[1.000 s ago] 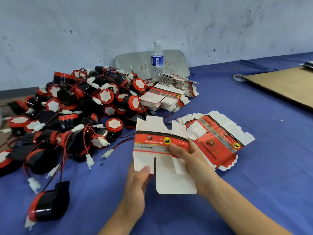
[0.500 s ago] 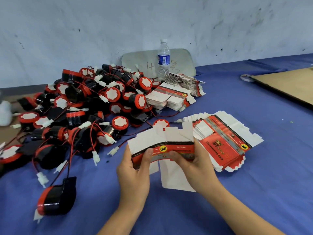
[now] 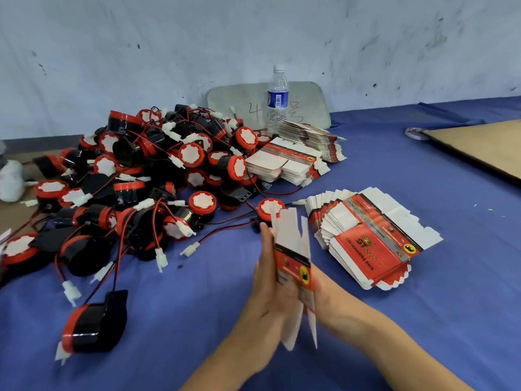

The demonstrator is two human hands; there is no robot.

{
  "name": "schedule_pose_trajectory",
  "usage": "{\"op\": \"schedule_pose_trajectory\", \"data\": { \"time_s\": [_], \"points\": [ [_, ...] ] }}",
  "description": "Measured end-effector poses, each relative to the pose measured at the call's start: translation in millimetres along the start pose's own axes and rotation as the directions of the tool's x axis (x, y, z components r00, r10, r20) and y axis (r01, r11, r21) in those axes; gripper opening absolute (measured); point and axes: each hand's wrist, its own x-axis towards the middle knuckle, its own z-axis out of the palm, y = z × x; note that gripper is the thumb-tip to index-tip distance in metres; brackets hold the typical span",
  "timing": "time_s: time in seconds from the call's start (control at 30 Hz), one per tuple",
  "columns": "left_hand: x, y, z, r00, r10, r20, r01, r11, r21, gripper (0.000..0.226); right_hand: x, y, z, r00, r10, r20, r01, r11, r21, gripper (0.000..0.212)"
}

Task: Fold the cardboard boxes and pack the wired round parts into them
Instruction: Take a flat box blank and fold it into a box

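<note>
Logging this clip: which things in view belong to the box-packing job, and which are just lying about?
Job: box held between left hand and right hand; fanned stack of flat boxes; rear box stacks; heap of wired round parts.
Lying about: water bottle; grey board; brown cardboard sheet; tape roll.

a small packing workshop: heaped wired round parts (image 3: 158, 176), stacks of flat cartons (image 3: 366, 238), blue-clothed table (image 3: 423, 170), scuffed wall.

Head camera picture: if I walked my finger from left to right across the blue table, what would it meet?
Pile of wired round parts → half-folded box → fanned stack of flat boxes → brown cardboard sheet.
</note>
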Motion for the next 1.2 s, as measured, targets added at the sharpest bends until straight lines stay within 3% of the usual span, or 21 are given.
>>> {"op": "schedule_pose_trajectory", "data": {
  "time_s": [0.07,0.1,0.17,0.3,0.37,0.47,0.57,0.63,0.77,1.0,1.1,1.2],
  "points": [
    [0,1,13,0.998,-0.041,0.052,0.046,0.995,-0.094,0.151,-5,-13,8,0.994,-0.038,0.1,0.034,0.998,0.044,0.116],
    [9,0,20,0.996,-0.092,-0.002,0.091,0.992,-0.091,0.132,-6,-16,7,0.993,-0.014,0.115,0.007,0.998,0.063,0.127],
    [5,-3,10,0.99,-0.071,-0.12,0.051,0.986,-0.159,0.099,-12,-24,5,0.996,0.077,0.045,-0.083,0.986,0.144,0.11],
    [14,-7,-1,0.962,-0.005,-0.274,-0.061,0.971,-0.232,0.075,-10,-11,-7,0.984,0.126,-0.127,-0.095,0.968,0.231,0.108],
    [14,-5,-3,0.96,-0.009,-0.279,-0.073,0.957,-0.281,0.071,-8,-7,-10,0.977,0.125,-0.174,-0.067,0.95,0.306,0.101],
    [10,-2,0,0.974,-0.017,-0.226,-0.06,0.942,-0.329,0.077,3,-5,-7,0.983,0.0,-0.186,0.042,0.975,0.218,0.097],
    [7,-3,5,0.966,0.022,-0.257,-0.09,0.962,-0.256,0.08,10,2,-13,0.923,-0.058,-0.381,0.118,0.984,0.134,0.063],
    [4,-4,7,0.96,0.079,-0.27,-0.126,0.979,-0.16,0.071,11,3,-18,0.883,-0.125,-0.452,0.17,0.984,0.06,0.068],
    [5,-1,7,0.953,0.167,-0.253,-0.178,0.984,-0.02,0.073,9,1,-19,0.884,-0.231,-0.407,0.253,0.967,0.0,0.058],
    [5,-6,9,0.931,0.306,-0.201,-0.283,0.95,0.132,0.087,9,5,-20,0.864,-0.255,-0.435,0.277,0.961,-0.013,0.038],
    [5,-9,9,0.902,0.367,-0.229,-0.298,0.911,0.285,0.088,9,6,-19,0.841,-0.291,-0.456,0.285,0.955,-0.083,0.042],
    [5,-14,9,0.824,0.447,-0.348,-0.255,0.842,0.476,0.092,9,8,-13,0.841,-0.319,-0.436,0.271,0.947,-0.17,0.053]
  ]
}}
